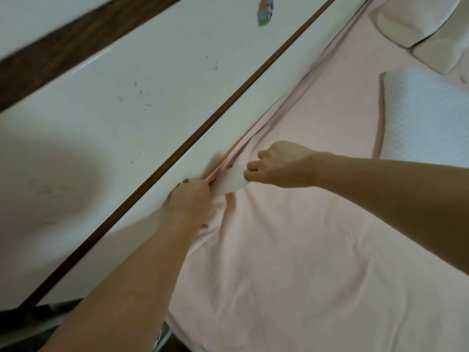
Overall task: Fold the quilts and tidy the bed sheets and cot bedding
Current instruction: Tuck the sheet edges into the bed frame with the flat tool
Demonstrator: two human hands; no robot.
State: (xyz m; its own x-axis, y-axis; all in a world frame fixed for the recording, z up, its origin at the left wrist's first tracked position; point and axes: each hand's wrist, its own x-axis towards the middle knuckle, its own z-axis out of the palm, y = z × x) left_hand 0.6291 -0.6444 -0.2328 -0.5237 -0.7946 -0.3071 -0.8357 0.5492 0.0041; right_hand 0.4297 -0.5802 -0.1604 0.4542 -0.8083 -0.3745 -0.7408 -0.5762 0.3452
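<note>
Head view, blurred by motion. Pink sheet (pixel 291 250) covers the bed and lies wrinkled, with creases fanning out from the spot where both hands meet at the bed's left edge. That edge runs along a white board (pixel 142 102) trimmed with a dark strip (pixel 193 138); the sheet's border is bunched up against it.

Left hand (pixel 189 201): at the seam between sheet and board, fingers curled down into the gap and gripping the sheet's edge. Fingertips hidden in the fold.

Right hand (pixel 281 165): just beside the left, fingers curled, pinching a pale flap (pixel 234 180) that sticks up from the bunched edge. Cannot tell whether the flap is part of the sheet or a layer under it.

Both forearms bare, reaching in from the lower and right sides of the frame.

Far right on the bed: a white pillow (pixel 429 115) with a ribbed surface, lying on the sheet. Beyond it, at top right, two beige pillows (pixel 416 21) close together.

A small coloured sticker (pixel 265 11) sits on the board, near the top of the frame. Grey scuffs mark the board's face.
</note>
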